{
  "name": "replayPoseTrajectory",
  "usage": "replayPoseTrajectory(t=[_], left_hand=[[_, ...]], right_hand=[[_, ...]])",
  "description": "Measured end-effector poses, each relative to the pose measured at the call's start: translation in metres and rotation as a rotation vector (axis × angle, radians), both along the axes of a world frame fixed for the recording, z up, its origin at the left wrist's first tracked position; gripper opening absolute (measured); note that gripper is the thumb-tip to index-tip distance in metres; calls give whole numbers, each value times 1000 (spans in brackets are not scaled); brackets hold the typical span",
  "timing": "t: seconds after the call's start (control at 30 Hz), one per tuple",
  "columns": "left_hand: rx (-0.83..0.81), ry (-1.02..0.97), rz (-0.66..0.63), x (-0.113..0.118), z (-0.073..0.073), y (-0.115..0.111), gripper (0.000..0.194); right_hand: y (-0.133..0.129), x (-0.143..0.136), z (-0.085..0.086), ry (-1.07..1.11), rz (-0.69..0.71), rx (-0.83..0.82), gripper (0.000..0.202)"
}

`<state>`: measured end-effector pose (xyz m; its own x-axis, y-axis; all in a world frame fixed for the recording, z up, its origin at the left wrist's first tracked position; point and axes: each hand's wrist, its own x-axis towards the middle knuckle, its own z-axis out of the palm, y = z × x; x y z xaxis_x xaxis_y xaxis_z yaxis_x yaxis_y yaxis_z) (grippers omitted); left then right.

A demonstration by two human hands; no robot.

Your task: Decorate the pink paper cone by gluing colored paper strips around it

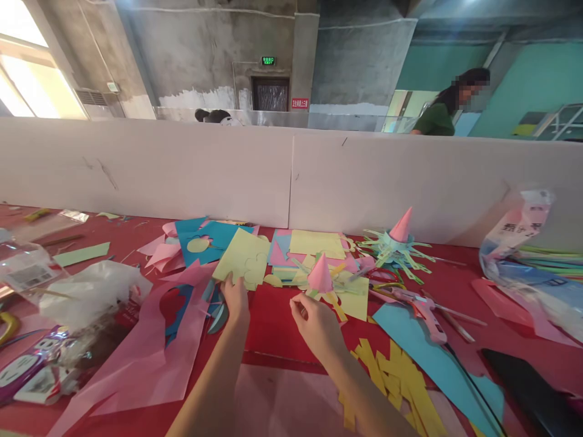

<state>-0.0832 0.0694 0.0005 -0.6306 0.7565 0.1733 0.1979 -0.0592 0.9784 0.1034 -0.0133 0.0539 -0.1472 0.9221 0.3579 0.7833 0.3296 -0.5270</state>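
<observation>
We're right in at the fingers: on our left hand (237, 300) they sit slightly spread on the lower edge of a pale yellow sheet (237, 252), though we can't tell whether they pinch it or merely rest there. Over on our right hand (316, 321) they're loosely curled, thumb close to forefinger, and we can't make out anything between them or tell whether the tips meet. Just beyond those knuckles, a pink cone (320, 276) stands point up among pale yellow paper pieces! Look to the left hand's outer side and there's a blue paper piece (194, 240) behind our sheet, with a big pink sheet (150, 358), cut through with a hole, sprawling nearer us. Out to the right, yellow strips (401, 376) lie in a loose heap beside a light blue sheet (410, 340), and a pink glue gun (426, 312) lies at that sheet's edge. Further back, a second cone (401, 226) rises from a paper fringe (382, 249), then a white board (182, 170) crosses behind it all, and beyond that we spot a person in green (437, 118).
</observation>
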Motion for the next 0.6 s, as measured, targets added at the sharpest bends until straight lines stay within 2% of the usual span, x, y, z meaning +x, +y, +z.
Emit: replayPoseTrajectory(t=[0.17, 0.27, 0.33, 0.5, 0.6], left_hand=[[9, 111, -37, 23, 10, 0, 40], [84, 373, -173, 33, 10, -5, 30], [77, 461, -216, 33, 10, -8, 24], [-61, 416, -57, 11, 17, -10, 21], [-102, 561, 47, -5, 22, -9, 23]], right_hand=[[4, 11, -18, 146, -7, -8, 24], [4, 12, -31, 210, 20, -16, 27], [2, 11, -38, 216, 44, -6, 28], [-4, 4, -44, 242, 129, -44, 27], [-4, 4, -43, 269, 149, -67, 27]])
